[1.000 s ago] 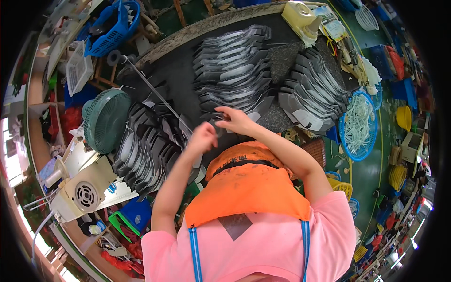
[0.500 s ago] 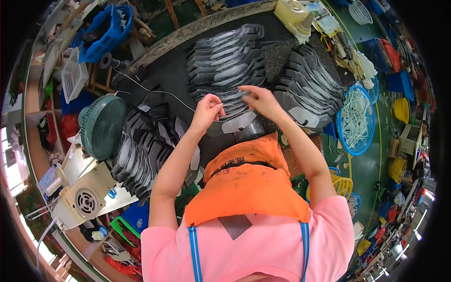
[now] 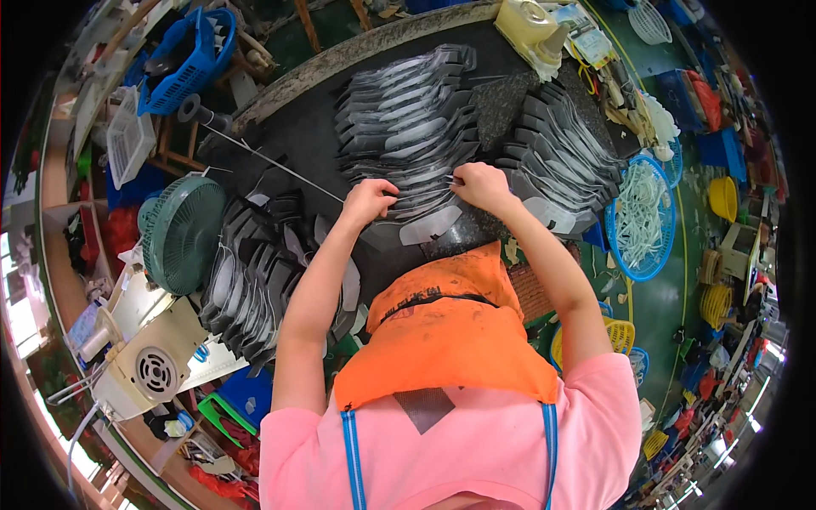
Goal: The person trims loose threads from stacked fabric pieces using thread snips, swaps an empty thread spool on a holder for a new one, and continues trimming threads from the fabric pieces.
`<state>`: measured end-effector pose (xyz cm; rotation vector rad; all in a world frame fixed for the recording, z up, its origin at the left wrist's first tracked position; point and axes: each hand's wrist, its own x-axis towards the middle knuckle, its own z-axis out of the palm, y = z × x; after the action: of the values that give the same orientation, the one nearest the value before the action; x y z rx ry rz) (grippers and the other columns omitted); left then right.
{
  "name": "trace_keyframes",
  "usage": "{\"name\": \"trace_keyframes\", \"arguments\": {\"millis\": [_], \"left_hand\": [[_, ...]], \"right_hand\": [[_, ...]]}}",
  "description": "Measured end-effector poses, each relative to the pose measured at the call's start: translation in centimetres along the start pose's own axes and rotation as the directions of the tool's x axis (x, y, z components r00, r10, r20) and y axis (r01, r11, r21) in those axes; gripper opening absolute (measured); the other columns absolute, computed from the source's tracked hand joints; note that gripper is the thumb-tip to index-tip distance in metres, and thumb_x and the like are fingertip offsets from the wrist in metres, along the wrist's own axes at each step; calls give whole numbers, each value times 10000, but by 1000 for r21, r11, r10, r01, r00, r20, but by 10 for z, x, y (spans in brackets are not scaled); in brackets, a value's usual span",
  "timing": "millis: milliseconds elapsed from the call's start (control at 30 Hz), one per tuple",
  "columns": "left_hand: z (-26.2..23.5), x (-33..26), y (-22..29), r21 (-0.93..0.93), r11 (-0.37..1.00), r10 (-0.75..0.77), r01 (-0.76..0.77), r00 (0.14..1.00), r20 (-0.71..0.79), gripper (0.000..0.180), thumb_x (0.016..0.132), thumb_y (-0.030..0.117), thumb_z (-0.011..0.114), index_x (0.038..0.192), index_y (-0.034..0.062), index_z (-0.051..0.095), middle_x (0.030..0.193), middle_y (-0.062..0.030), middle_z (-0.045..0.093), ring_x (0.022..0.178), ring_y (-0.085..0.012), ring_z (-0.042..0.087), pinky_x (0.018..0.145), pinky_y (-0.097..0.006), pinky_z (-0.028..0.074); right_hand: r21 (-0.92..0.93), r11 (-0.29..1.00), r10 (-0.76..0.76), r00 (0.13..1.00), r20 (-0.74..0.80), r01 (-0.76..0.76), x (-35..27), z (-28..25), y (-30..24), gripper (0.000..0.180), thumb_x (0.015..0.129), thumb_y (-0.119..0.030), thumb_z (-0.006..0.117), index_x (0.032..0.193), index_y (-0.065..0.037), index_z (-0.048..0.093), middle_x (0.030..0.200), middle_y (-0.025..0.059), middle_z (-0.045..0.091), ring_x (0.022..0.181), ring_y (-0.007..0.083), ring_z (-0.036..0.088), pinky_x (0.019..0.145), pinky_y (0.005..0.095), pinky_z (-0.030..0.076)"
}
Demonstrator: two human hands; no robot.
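Just beyond the orange cloth apron (image 3: 446, 348), the hands stand apart, flanking the near part of the central row of overlapping, curved grey-and-black sheet pieces (image 3: 416, 136). The left hand (image 3: 370, 201), fingers curled, meets a thin white strand (image 3: 280, 167); its grip cannot be confirmed. The right hand (image 3: 483, 187) bunches its fingertips at the row's right edge; hold unclear. A sideways knock could disorder the overlap; slack from the grey flanged spool (image 3: 202, 114) could snag.

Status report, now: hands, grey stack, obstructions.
Left hand, right hand at opposite sides of middle grey stack, near end, grips unclear. Stack overlapping in layers. Thin strand slants from spool toward left hand, nothing seen blocking.
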<state>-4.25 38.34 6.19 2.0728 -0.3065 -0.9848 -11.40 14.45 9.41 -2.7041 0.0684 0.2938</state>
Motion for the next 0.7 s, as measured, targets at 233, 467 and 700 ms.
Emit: {"name": "trace_keyframes", "arguments": {"millis": [233, 467, 700], "left_hand": [[3, 6, 24, 417, 903, -86, 106, 994, -66, 147, 730, 189, 671, 844, 96, 677, 650, -50, 652, 688, -228, 643, 665, -368, 484], [5, -3, 19, 692, 721, 155, 0, 974, -162, 350, 682, 376, 724, 733, 35, 665, 749, -154, 649, 738, -322, 639, 630, -405, 498], [9, -19, -4, 692, 721, 278, -49, 934, -224, 327, 701, 385, 706, 741, 66, 650, 670, -113, 637, 674, -294, 632, 578, -405, 467]], "right_hand": [[-194, 971, -174, 973, -154, 143, 8, 12, 1, 177, 662, -201, 684, 640, -56, 586, 669, 126, 606, 686, 305, 625, 586, 409, 483], [-205, 978, -55, 995, -81, 37, 23, 5, 11, 259, 707, -310, 682, 744, -68, 599, 718, 104, 602, 724, 299, 612, 611, 403, 469], [-194, 976, 50, 966, -252, -101, 15, 3, -7, 353, 754, -250, 651, 1062, -121, 533, 834, 95, 555, 723, 292, 606, 591, 387, 472]]}}
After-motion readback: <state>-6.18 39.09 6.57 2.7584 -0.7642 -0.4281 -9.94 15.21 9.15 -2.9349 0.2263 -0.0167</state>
